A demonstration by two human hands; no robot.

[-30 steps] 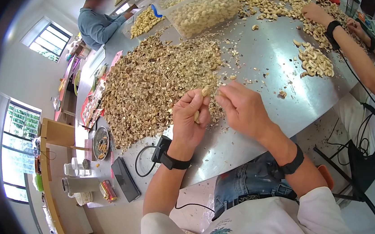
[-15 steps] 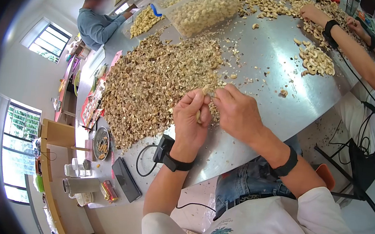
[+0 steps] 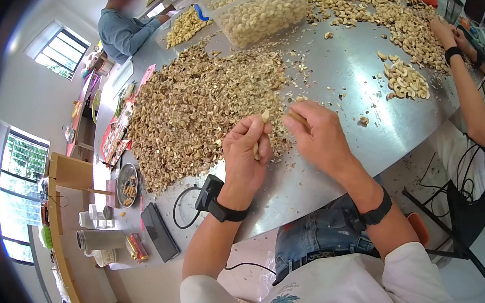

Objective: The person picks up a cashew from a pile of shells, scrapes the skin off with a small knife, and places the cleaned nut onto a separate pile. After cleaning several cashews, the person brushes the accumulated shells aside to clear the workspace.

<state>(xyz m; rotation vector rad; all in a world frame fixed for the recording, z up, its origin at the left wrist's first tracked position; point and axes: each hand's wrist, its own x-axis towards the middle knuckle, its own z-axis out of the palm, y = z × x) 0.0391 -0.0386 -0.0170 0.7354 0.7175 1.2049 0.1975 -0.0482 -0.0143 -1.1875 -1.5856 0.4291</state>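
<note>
My left hand is closed, pinching a pale cashew nut between thumb and forefinger. Another pale nut shows under its curled fingers. Just to the right, my right hand is wrapped round a slim brown-handled tool; its tip is too small to make out. A small gap separates the two hands. Beyond and to the left of them spreads a wide heap of brown, broken nut pieces on the metal table.
A clear plastic tub of cashews stands behind the heap. A small cashew pile lies to the right, near a co-worker's hands. Another person sits at far left. A metal dish, phone and flask are at left.
My right hand has drawn a little away to the right from the nut in my left hand. The co-worker's hands at right have moved farther back and to the right.
</note>
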